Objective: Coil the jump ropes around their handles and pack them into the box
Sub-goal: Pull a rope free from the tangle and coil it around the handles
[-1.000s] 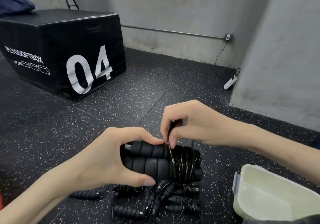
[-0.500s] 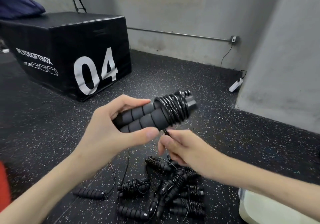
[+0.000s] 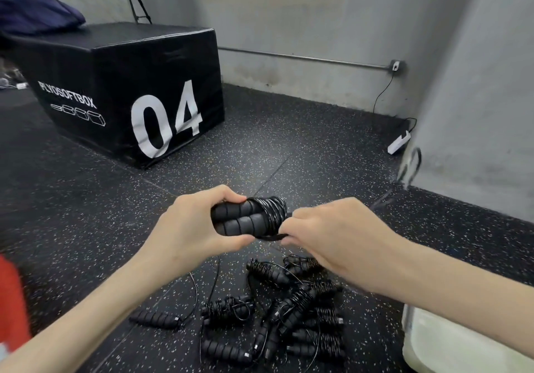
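Observation:
My left hand [image 3: 189, 228] grips a jump rope's two black foam handles [image 3: 239, 219], held side by side in the air with thin black cord wound around their right end. My right hand [image 3: 326, 234] pinches the cord at that wound end; its fingertips are hidden behind the coil. A blurred loop of the free cord [image 3: 410, 167] swings in the air at the right. On the floor below lies a pile of jump ropes [image 3: 286, 317], several coiled on their handles, one loose handle [image 3: 154, 319] at the left. The white box [image 3: 462, 346] shows at the bottom right corner.
A black plyo box marked 04 [image 3: 121, 95] stands on the speckled rubber floor at the back left, a dark blue cushion [image 3: 37, 14] on it. A grey wall corner [image 3: 474, 83] and a white power strip [image 3: 400, 143] are at the right. Something red [image 3: 10, 300] is at the left edge.
The handles dropped back to level from a tilted-up pose. My right hand rose from under the bundle to its right end, and the free cord now whips out to the right.

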